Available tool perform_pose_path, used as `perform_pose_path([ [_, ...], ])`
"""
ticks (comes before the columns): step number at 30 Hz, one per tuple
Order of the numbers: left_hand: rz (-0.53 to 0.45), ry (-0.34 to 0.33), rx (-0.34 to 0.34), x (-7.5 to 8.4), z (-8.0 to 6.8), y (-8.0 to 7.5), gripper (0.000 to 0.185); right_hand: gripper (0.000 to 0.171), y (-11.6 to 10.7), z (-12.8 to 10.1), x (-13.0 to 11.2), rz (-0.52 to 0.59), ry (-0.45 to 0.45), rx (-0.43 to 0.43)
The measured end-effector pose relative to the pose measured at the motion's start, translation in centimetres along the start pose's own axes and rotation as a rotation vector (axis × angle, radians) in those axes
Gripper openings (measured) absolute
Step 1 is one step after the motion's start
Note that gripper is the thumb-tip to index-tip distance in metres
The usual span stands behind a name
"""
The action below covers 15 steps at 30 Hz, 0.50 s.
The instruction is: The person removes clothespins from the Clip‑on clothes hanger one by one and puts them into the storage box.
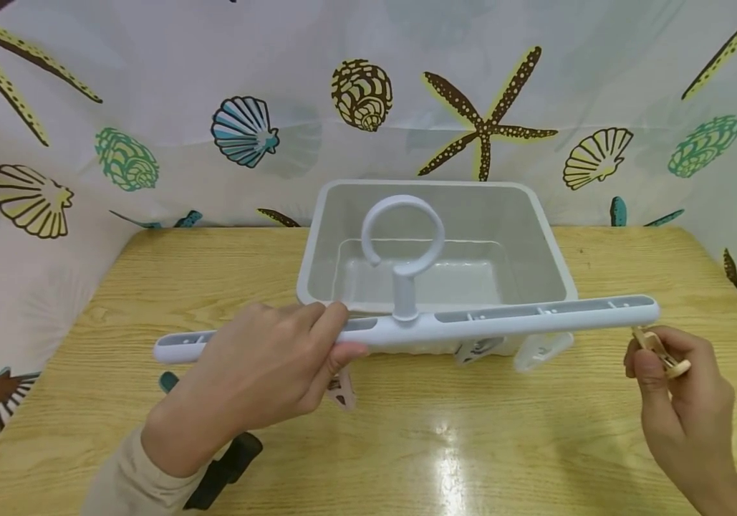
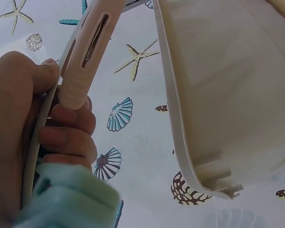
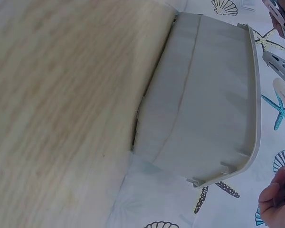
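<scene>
My left hand (image 1: pixel 265 373) grips the white clip hanger (image 1: pixel 407 326) left of its ring. My right hand (image 1: pixel 677 387) pinches a beige clothespin (image 1: pixel 661 351) under the hanger's right end, before the tub (image 1: pixel 435 244).

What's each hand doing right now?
Left hand: grips the pale grey plastic hanger bar.
Right hand: pinches a beige plastic clothes peg.

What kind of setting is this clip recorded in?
Probably a makeshift recording booth, not a lived-in room: a bare wooden table screened by a seashell-print curtain, with only a grey plastic tub and a peg hanger.
</scene>
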<state>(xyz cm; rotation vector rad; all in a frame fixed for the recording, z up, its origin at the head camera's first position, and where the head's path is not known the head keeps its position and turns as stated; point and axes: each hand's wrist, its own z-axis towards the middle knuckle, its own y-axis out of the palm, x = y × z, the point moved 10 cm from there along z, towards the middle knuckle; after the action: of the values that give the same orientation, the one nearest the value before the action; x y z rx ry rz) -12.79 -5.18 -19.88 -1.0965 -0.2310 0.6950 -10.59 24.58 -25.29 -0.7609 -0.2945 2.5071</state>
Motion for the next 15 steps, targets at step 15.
perform_pose_path([
  [15, -0.019, -0.012, -0.020, -0.56, -0.51, 0.06, 0.056, 0.033, -0.18, 0.02, 0.26, 0.056, 0.025, -0.029],
])
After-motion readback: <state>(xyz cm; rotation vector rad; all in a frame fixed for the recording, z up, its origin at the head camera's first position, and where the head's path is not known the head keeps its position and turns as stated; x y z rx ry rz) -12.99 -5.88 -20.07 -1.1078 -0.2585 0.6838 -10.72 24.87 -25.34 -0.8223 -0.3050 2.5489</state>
